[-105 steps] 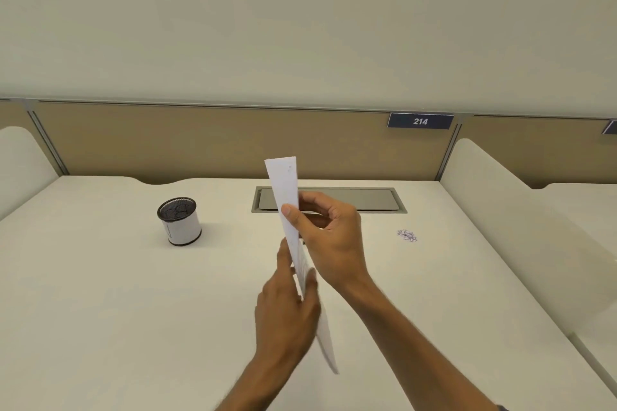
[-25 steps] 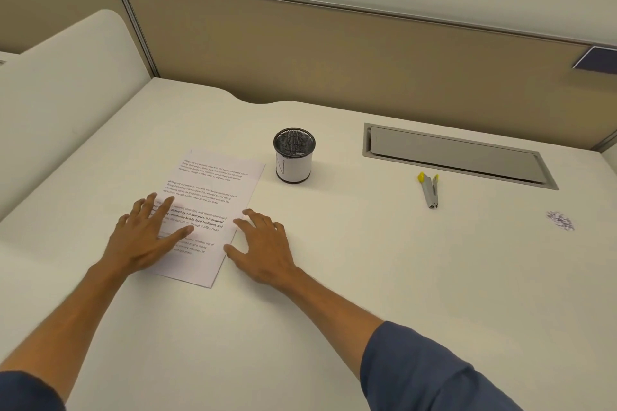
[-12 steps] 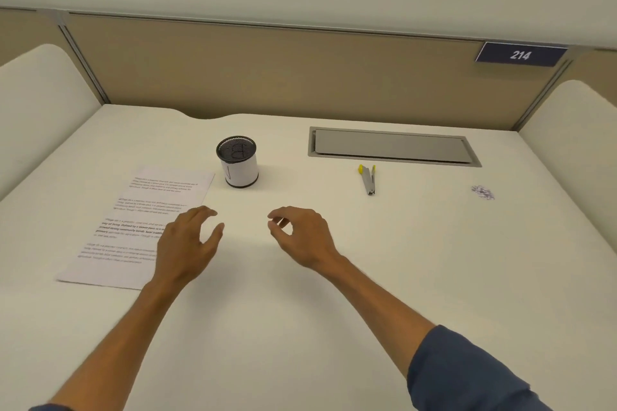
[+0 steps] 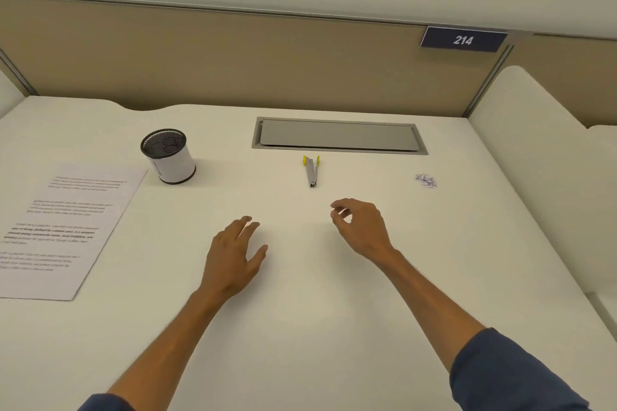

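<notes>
Bright, even light falls from overhead. Soft, faint shadows lie under the left hand [image 4: 233, 253] and right hand [image 4: 360, 227] and just right of the cup [image 4: 168, 157] on the tabletop [image 4: 300, 327]. The sheet [image 4: 66, 230] print is blurred, and wide-angle distortion bends the partition [image 4: 233, 60] towards the edges.

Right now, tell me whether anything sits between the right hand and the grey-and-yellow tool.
Nothing visible does. Only bare desk lies between the right hand and the grey-and-yellow tool; the mesh cup and printed sheet are off to the left.
</notes>
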The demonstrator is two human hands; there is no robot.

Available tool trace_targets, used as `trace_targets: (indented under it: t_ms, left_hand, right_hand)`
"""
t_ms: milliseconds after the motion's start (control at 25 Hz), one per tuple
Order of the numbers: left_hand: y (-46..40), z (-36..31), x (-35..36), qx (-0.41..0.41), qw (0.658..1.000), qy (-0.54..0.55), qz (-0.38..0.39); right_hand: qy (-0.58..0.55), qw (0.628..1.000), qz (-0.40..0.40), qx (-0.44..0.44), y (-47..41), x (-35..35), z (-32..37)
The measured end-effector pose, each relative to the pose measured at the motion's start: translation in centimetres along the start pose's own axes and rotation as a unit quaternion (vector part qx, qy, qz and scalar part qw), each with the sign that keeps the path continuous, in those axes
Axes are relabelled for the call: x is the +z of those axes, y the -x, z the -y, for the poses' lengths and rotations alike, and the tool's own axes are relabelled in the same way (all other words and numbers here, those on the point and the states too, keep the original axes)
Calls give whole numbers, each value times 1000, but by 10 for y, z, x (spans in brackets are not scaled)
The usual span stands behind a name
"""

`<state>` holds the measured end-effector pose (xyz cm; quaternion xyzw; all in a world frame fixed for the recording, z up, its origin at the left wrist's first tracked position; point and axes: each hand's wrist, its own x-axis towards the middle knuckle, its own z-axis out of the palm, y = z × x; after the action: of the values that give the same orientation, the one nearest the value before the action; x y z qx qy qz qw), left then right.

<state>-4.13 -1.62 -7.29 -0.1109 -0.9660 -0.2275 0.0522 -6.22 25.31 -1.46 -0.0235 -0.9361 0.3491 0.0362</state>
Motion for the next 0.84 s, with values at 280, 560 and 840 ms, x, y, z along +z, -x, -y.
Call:
trace_targets:
  t_ms: [280,560,840]
  left_hand:
    - [-33,-34,41,-15,998,-63,21]
    - [-53,-52,65,-27,995,-83,52]
    - [-50,-53,69,-28,995,-87,37]
  right_hand:
    - [-13,998,29,48,-34,-10,-64]
    - [40,997,69,-7,-67,3,-66]
    - [178,977,84,-84,-84,11,-58]
